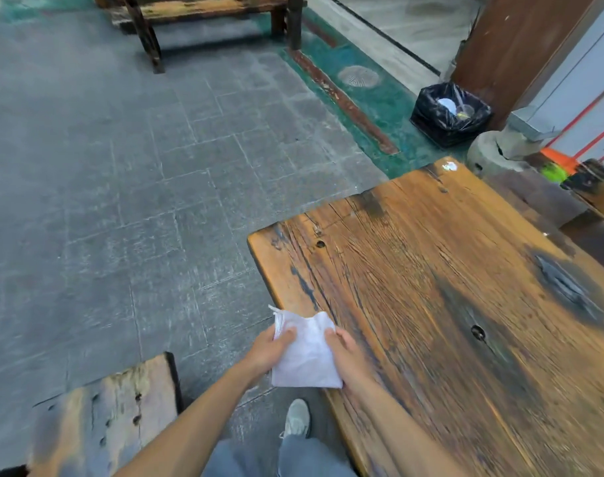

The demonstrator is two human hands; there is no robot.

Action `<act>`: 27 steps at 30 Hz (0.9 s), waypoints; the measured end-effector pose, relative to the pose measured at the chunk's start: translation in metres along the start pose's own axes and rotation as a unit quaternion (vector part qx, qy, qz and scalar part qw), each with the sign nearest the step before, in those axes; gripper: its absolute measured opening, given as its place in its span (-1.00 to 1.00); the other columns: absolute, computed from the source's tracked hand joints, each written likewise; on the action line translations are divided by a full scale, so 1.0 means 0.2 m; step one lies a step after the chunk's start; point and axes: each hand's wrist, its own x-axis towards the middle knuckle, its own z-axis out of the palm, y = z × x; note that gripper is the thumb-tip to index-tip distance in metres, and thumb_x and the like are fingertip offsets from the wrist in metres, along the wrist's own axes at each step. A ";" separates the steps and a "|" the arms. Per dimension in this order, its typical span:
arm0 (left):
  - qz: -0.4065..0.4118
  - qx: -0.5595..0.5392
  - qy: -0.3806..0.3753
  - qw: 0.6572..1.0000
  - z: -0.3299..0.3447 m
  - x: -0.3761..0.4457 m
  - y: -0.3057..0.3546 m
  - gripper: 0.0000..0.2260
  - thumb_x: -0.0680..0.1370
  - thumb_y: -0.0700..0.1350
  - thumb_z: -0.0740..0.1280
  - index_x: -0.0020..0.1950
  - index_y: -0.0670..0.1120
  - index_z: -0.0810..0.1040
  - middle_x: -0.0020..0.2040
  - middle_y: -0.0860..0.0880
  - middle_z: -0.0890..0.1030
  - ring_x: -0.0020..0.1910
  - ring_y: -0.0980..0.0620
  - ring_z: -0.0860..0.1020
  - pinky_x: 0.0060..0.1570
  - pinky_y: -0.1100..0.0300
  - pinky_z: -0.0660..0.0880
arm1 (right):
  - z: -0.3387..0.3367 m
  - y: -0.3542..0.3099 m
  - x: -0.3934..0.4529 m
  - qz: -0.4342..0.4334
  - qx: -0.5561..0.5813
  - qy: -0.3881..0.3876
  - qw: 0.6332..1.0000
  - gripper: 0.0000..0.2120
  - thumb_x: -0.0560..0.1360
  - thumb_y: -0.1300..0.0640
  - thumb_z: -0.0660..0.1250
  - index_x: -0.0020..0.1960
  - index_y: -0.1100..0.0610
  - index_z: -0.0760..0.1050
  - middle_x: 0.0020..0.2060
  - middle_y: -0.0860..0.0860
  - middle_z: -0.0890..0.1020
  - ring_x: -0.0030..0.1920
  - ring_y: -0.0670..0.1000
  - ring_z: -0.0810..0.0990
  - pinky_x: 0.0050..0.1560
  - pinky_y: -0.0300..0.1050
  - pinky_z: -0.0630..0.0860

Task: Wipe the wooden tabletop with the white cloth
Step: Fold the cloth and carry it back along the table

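A worn wooden tabletop (448, 287) with dark stains and cracks fills the right half of the head view. A folded white cloth (305, 354) is held at the table's left edge, partly over the wood and partly over the floor. My left hand (268, 349) grips the cloth's left side with the thumb on top. My right hand (348, 356) pinches its right side, over the tabletop's edge. Both forearms reach in from the bottom.
A weathered wooden bench (108, 418) stands at the lower left, another bench (204, 15) at the far top. A black-lined bin (450, 115) sits beyond the table by a stone base (490, 153). Grey paving covers the left. My shoe (297, 418) shows below the cloth.
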 end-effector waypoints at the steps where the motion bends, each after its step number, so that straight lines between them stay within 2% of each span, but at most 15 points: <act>1: 0.012 0.017 -0.003 1.000 -0.02 0.04 0.03 -0.85 0.66 -0.05 0.27 0.15 0.03 0.61 0.11 -0.03 0.68 0.08 0.02 0.65 0.02 0.18 0.57 | 0.02 -0.02 0.02 -0.001 0.010 -0.002 1.000 -0.73 0.62 0.00 0.35 0.29 0.04 0.54 0.12 0.03 0.70 0.05 -0.03 0.70 0.00 -0.12 0.63; 3: 0.035 0.046 -0.007 0.998 -0.08 0.19 0.12 -0.85 0.65 -0.05 0.28 0.11 0.01 0.64 0.06 -0.02 0.70 0.06 0.03 0.64 -0.07 0.25 0.56 | 0.07 -0.08 0.11 -0.006 0.014 0.005 1.000 -0.71 0.64 0.07 0.31 0.35 0.06 0.51 0.20 0.06 0.68 0.15 0.05 0.67 0.22 0.10 0.60; 5: 0.042 0.075 -0.018 0.996 -0.14 0.34 0.22 -0.85 0.65 -0.01 0.29 0.01 0.05 0.65 -0.04 0.04 0.70 -0.03 0.08 0.62 -0.13 0.29 0.53 | 0.13 -0.13 0.20 0.005 0.030 0.025 0.999 -0.68 0.66 0.11 0.27 0.40 0.09 0.47 0.23 0.10 0.65 0.19 0.09 0.65 0.27 0.18 0.57; 7: 0.052 0.120 -0.036 0.991 -0.20 0.51 0.32 -0.80 0.64 0.03 0.29 -0.13 0.06 0.63 -0.23 0.14 0.64 -0.17 0.16 0.56 -0.22 0.36 0.49 | 0.19 -0.18 0.29 0.031 0.077 0.047 0.995 -0.65 0.67 0.09 0.26 0.44 0.08 0.42 0.26 0.11 0.63 0.19 0.12 0.65 0.24 0.22 0.59; 9: 0.072 0.173 -0.051 0.981 -0.26 0.69 0.43 -0.73 0.64 0.01 0.30 -0.26 0.05 0.56 -0.40 0.15 0.54 -0.28 0.22 0.46 -0.37 0.45 0.39 | 0.25 -0.26 0.37 0.051 0.137 0.057 0.988 -0.70 0.68 0.07 0.24 0.41 -0.04 0.42 0.25 0.03 0.63 0.16 0.10 0.67 0.13 0.21 0.65; 12: 0.126 0.248 -0.087 0.956 -0.33 0.97 0.56 -0.66 0.64 -0.02 0.31 -0.34 -0.01 0.52 -0.49 0.15 0.45 -0.41 0.27 0.36 -0.41 0.39 0.32 | 0.36 -0.36 0.48 0.053 0.224 0.080 0.970 -0.74 0.69 0.11 0.22 0.31 -0.16 0.45 0.19 -0.05 0.68 0.12 0.06 0.71 -0.05 0.12 0.71; 15: 0.178 0.295 -0.139 0.928 -0.40 1.16 0.68 -0.71 0.64 0.08 0.28 -0.12 -0.11 0.58 -0.37 0.18 0.50 -0.34 0.28 0.41 -0.27 0.28 0.38 | 0.47 -0.41 0.59 0.048 0.273 0.129 0.952 -0.70 0.69 0.12 0.23 0.34 -0.19 0.44 0.17 -0.09 0.69 0.14 0.07 0.71 -0.05 0.08 0.70; 17: 0.181 0.324 -0.163 0.914 -0.46 1.29 0.74 -0.78 0.63 0.10 0.28 0.02 0.00 0.61 -0.24 0.18 0.59 -0.21 0.18 0.53 -0.16 0.22 0.47 | 0.56 -0.43 0.67 0.049 0.279 0.166 0.944 -0.63 0.68 0.20 0.21 0.36 -0.20 0.42 0.25 -0.10 0.62 0.21 0.07 0.66 0.05 0.12 0.68; 18: 0.183 0.356 -0.171 0.900 -0.50 1.36 0.76 -0.79 0.64 0.08 0.28 0.19 0.05 0.59 -0.10 0.15 0.65 -0.09 0.09 0.59 -0.05 0.15 0.53 | 0.60 -0.44 0.71 0.059 0.270 0.188 0.942 -0.58 0.68 0.25 0.19 0.41 -0.17 0.39 0.29 -0.09 0.58 0.23 0.05 0.63 0.12 0.11 0.66; 19: 0.195 0.410 -0.171 0.874 -0.54 1.41 0.76 -0.70 0.64 0.06 0.26 0.36 0.03 0.50 0.03 0.03 0.65 0.04 -0.02 0.59 0.06 0.05 0.54 | 0.63 -0.43 0.73 0.073 0.237 0.218 0.944 -0.55 0.67 0.27 0.18 0.48 -0.10 0.34 0.31 -0.06 0.56 0.23 0.02 0.60 0.21 0.07 0.61; 20: 0.206 0.481 -0.173 0.834 -0.59 1.47 0.77 -0.62 0.65 0.02 0.24 0.45 -0.02 0.41 0.13 -0.07 0.61 0.14 -0.11 0.55 0.12 -0.03 0.51 | 0.67 -0.43 0.76 0.098 0.174 0.260 0.945 -0.53 0.67 0.27 0.17 0.53 -0.02 0.29 0.32 -0.01 0.56 0.20 0.00 0.59 0.24 -0.02 0.54; 21: 0.219 0.532 -0.163 0.801 -0.63 1.51 0.77 -0.59 0.64 -0.01 0.22 0.48 -0.06 0.35 0.17 -0.13 0.56 0.19 -0.17 0.51 0.14 -0.07 0.49 | 0.69 -0.42 0.78 0.122 0.105 0.302 0.940 -0.53 0.66 0.25 0.17 0.55 0.05 0.27 0.32 0.03 0.57 0.18 0.01 0.58 0.22 -0.10 0.49; 23: 0.260 0.567 -0.154 0.766 -0.66 1.57 0.78 -0.57 0.61 -0.05 0.17 0.48 -0.10 0.34 0.19 -0.16 0.50 0.20 -0.20 0.48 0.12 -0.08 0.50 | 0.74 -0.44 0.82 0.132 0.012 0.361 0.923 -0.56 0.65 0.20 0.18 0.52 0.12 0.30 0.34 0.08 0.55 0.22 0.07 0.55 0.19 -0.12 0.46; 25: 0.310 0.580 -0.186 0.730 -0.63 1.57 0.78 -0.50 0.56 -0.03 0.11 0.50 -0.11 0.34 0.27 -0.14 0.48 0.23 -0.18 0.47 0.13 -0.07 0.50 | 0.79 -0.49 0.87 0.107 -0.051 0.362 0.925 -0.59 0.65 0.17 0.18 0.49 0.14 0.32 0.36 0.09 0.46 0.31 0.11 0.48 0.25 -0.01 0.48; 27: 0.345 0.591 -0.224 0.694 -0.55 1.56 0.76 -0.48 0.56 -0.03 0.11 0.53 -0.08 0.30 0.43 -0.10 0.38 0.34 -0.13 0.42 0.18 -0.06 0.50 | 0.82 -0.55 0.93 0.085 -0.081 0.358 0.926 -0.59 0.62 0.19 0.20 0.47 0.14 0.32 0.34 0.10 0.44 0.33 0.13 0.44 0.26 0.01 0.45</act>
